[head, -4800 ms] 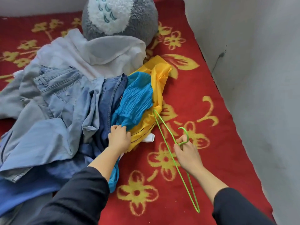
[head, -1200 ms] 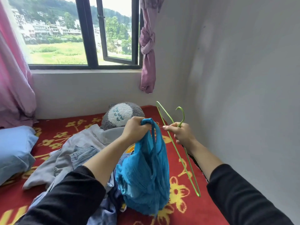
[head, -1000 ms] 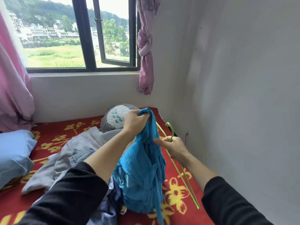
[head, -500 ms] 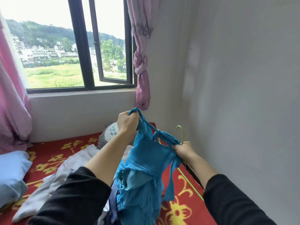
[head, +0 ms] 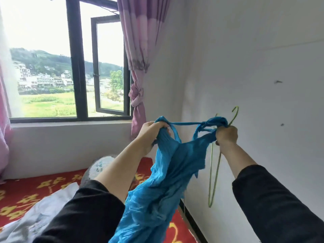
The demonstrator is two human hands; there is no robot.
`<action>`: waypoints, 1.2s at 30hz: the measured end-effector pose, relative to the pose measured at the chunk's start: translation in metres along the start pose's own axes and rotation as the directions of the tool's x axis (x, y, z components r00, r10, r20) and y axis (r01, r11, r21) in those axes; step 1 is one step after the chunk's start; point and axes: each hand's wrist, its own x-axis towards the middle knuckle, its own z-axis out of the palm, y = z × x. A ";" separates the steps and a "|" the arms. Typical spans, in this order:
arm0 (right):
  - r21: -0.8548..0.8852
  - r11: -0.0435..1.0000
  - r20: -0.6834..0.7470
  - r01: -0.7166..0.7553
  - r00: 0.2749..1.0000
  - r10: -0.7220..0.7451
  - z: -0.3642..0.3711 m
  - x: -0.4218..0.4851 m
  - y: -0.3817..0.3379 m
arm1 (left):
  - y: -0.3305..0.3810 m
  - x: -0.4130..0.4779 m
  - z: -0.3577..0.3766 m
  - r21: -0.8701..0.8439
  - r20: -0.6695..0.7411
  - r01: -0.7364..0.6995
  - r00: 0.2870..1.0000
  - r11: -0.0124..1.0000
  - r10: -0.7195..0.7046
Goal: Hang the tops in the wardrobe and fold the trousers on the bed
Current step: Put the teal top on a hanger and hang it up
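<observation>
A crinkled blue strappy top (head: 166,181) hangs in the air above the red floral bed cover (head: 21,190). A green wire hanger (head: 214,172) dangles beside it. The left hand (head: 152,132) clenches one shoulder; the right hand (head: 226,135) grips the other strap and the hanger together.

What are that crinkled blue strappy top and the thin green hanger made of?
The crinkled blue strappy top: thin, soft cloth, matte, probably cotton or viscose; fine pleat-like creases, limp drape. The thin green hanger: likely coated metal wire, smooth; very slender, rigid outline.
</observation>
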 end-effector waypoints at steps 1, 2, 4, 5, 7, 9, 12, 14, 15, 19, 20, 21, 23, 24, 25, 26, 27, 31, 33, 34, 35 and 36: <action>-0.020 0.998 -0.004 0.062 0.998 -0.062 -0.014 0.011 -0.009 | 0.006 0.005 0.016 -0.030 -0.021 -0.017 1.000 0.999 0.017; -0.065 0.991 0.034 0.114 0.993 -0.112 -0.024 0.018 -0.013 | 0.010 0.009 0.029 -0.055 -0.045 -0.033 0.998 0.998 0.031; -0.175 0.974 0.170 0.140 0.979 -0.110 -0.039 0.023 -0.001 | 0.006 0.016 0.042 -0.051 -0.084 -0.042 0.996 0.998 0.037; -0.214 0.968 0.221 0.128 0.972 -0.080 -0.042 0.024 0.010 | 0.000 0.017 0.043 -0.025 -0.099 -0.024 0.995 0.999 0.022; -0.245 0.967 0.262 0.074 0.965 -0.007 -0.047 0.025 0.036 | -0.016 0.012 0.040 0.018 -0.110 0.046 0.993 0.999 -0.044; -0.217 0.976 0.283 -0.003 0.957 0.066 -0.046 0.029 0.055 | -0.031 0.003 0.031 -0.009 -0.029 0.174 0.984 0.985 -0.174; -0.247 0.968 0.361 -0.047 0.923 0.137 -0.036 0.027 0.068 | -0.045 -0.006 0.011 -0.111 0.090 0.344 0.938 0.932 -0.335; -0.277 0.960 0.410 -0.031 0.900 0.147 -0.025 0.019 0.075 | -0.057 -0.005 -0.004 -0.156 0.015 0.402 0.914 0.902 -0.405; -0.270 0.963 0.434 -0.021 0.890 0.141 -0.021 0.013 0.078 | -0.062 -0.005 -0.010 -0.161 -0.033 0.422 0.901 0.892 -0.432; -0.102 0.994 0.539 -0.025 0.839 0.077 -0.011 -0.009 0.088 | -0.078 -0.007 -0.039 -0.249 -0.163 0.410 0.875 0.877 -0.455; -0.055 0.998 0.577 -0.043 0.814 0.067 -0.012 -0.012 0.090 | -0.082 -0.008 -0.046 -0.278 -0.158 0.404 0.876 0.872 -0.456; -0.027 0.998 0.627 -0.054 0.777 0.059 -0.013 -0.016 0.092 | -0.083 -0.011 -0.052 -0.301 -0.146 0.396 0.880 0.867 -0.453; -0.053 0.997 0.761 -0.056 0.644 0.077 -0.017 -0.019 0.100 | -0.088 -0.015 -0.063 -0.329 -0.132 0.348 0.904 0.878 -0.408; -0.105 0.994 0.819 -0.043 0.564 0.111 -0.019 -0.020 0.104 | -0.091 -0.017 -0.068 -0.320 -0.133 0.307 0.922 0.896 -0.363; -0.167 0.986 0.851 -0.022 0.502 0.156 -0.019 -0.023 0.109 | -0.091 -0.020 -0.072 -0.291 -0.133 0.267 0.939 0.918 -0.316; -0.228 0.974 0.852 -0.007 0.483 0.203 -0.018 -0.025 0.115 | -0.092 -0.021 -0.075 -0.254 -0.109 0.244 0.954 0.936 -0.279; -0.272 0.962 0.825 -0.011 0.512 0.239 -0.015 -0.028 0.119 | -0.093 -0.024 -0.078 -0.194 -0.081 0.241 0.962 0.951 -0.260; -0.242 0.967 0.727 -0.082 0.644 0.237 0.003 -0.044 0.131 | -0.102 -0.030 -0.091 -0.136 -0.058 0.285 0.954 0.949 -0.295; -0.206 0.978 0.734 -0.035 0.656 0.178 0.008 -0.048 0.133 | -0.105 -0.034 -0.098 -0.230 -0.090 0.304 0.939 0.925 -0.331; -0.195 0.981 0.742 -0.018 0.651 0.160 0.008 -0.049 0.134 | -0.107 -0.036 -0.102 -0.260 -0.102 0.310 0.933 0.914 -0.345; -0.187 0.982 0.753 -0.017 0.639 0.155 0.007 -0.050 0.135 | -0.108 -0.037 -0.105 -0.264 -0.122 0.311 0.928 0.913 -0.351; -0.181 0.983 0.769 -0.029 0.619 0.160 0.006 -0.050 0.136 | -0.109 -0.038 -0.110 -0.252 -0.150 0.307 0.924 0.918 -0.350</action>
